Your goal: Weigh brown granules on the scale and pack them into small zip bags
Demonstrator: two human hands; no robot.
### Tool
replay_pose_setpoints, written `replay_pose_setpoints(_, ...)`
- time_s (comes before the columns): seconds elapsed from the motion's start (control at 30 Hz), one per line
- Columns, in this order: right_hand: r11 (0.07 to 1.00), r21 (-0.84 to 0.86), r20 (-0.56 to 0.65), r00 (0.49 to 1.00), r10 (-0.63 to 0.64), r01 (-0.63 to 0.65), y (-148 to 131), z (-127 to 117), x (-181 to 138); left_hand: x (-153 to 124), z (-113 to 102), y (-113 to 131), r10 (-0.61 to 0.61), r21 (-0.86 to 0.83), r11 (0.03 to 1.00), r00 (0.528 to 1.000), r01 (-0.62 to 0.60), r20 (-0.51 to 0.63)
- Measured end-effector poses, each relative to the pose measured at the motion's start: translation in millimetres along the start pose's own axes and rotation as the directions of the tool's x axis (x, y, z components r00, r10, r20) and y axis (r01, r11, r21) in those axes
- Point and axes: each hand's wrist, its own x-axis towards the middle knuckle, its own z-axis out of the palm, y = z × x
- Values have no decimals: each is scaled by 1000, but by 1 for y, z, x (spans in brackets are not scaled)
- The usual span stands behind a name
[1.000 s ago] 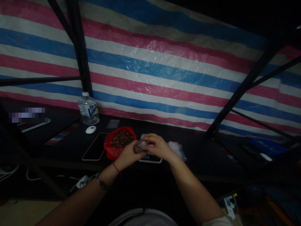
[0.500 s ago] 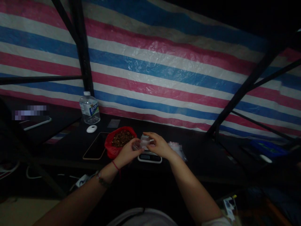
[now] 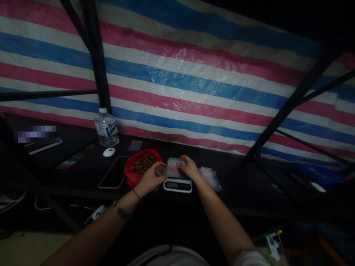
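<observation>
My left hand (image 3: 151, 178) is closed around a small clear plastic cup (image 3: 161, 170), beside the red plastic bag. Over the right part of the kitchen scale, my right hand (image 3: 190, 168) grips a second clear cup (image 3: 181, 162); whether this cup touches the scale I cannot tell. The white kitchen scale (image 3: 181, 188) has a dark display facing me, and part of its pale platform shows between my hands. An open red bag (image 3: 131, 178) full of loose brown bits (image 3: 144, 162) sits just left of the scale.
Small zip bags (image 3: 209, 177) lie right of the scale, and another clear bag (image 3: 135, 145) lies behind the red one. A phone (image 3: 112, 173), a white oval device (image 3: 109, 152) and a clear bottle (image 3: 107, 129) stand at left. Striped sheeting (image 3: 180, 85) hangs behind the black table.
My hands have moved apart: the right one shifted slightly right with its cup, away from the left hand's cup. More of the scale's platform shows between them.
</observation>
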Motion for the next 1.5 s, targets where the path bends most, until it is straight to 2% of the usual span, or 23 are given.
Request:
replay_pose_setpoints(0.1, 989, -108, -12, 994, -105, 103, -12, -6, -2, 2, 0, -4, 1, -19, 1000, 1000, -1, 13)
replay_pose_setpoints(0.2, 961, -126, -35, 967, -251, 245, -45, -13, -5, 2, -1, -3, -5, -29, 1000, 1000, 6, 23)
replay_pose_setpoints(0.33, 922, -22, 74, 921, -383, 386, -100, -15, -11, 3, -1, 1, 4, -27, 1000, 1000, -4, 11)
replay_pose_setpoints(0.43, 882, 22, 174, 867, -468, 471, -128, -11, -14, 2, 1, 0, 41, -13, 999, 999, -41, -3)
replay_pose_setpoints(0.5, 855, 20, 220, 832, -509, 518, -137, -8, -13, 1, 2, -2, 44, 21, 999, 999, -44, 0)
replay_pose_setpoints(0.6, 822, -9, 286, 789, -544, 570, -143, -5, -10, 0, 2, -3, -2, 68, 998, 998, -3, 68)
replay_pose_setpoints(0.7, 801, -52, 337, 766, -548, 597, -144, -6, -8, -1, 2, -2, -18, 104, 995, 997, 11, 69)
replay_pose_setpoints(0.87, 812, -83, 334, 784, -524, 578, -141, -11, -9, -3, 4, 0, 14, 53, 998, 997, -18, 75)
replay_pose_setpoints(0.97, 851, -41, 287, 822, -493, 524, -137, -17, -12, -3, 5, -2, 47, 13, 999, 995, -48, 89)
replay_pose_setpoints(1.03, 875, -11, 265, 845, -464, 484, -134, -22, -16, -3, 5, -3, 68, -53, 997, 992, -63, 107)
replay_pose_setpoints(1.1, 878, 20, 280, 841, -464, 478, -132, -27, -23, -4, 6, -3, 70, -156, 987, 986, -47, 149)
replay_pose_setpoints(1.2, 874, 78, 306, 823, -479, 479, -129, -37, -36, -8, 6, 3, 46, -360, 932, 969, 46, 244)
replay_pose_setpoints(1.33, 890, 145, 355, 817, -454, 432, -127, -52, -53, -20, 7, 15, 53, -602, 764, 907, 232, 418)
replay_pose_setpoints(1.43, 906, 142, 351, 836, -423, 399, -127, -64, -64, -27, 10, 19, 79, -637, 698, 849, 328, 523)
replay_pose_setpoints(1.5, 922, 158, 296, 874, -385, 352, -127, -70, -69, -28, 13, 19, 59, -565, 758, 828, 326, 557)
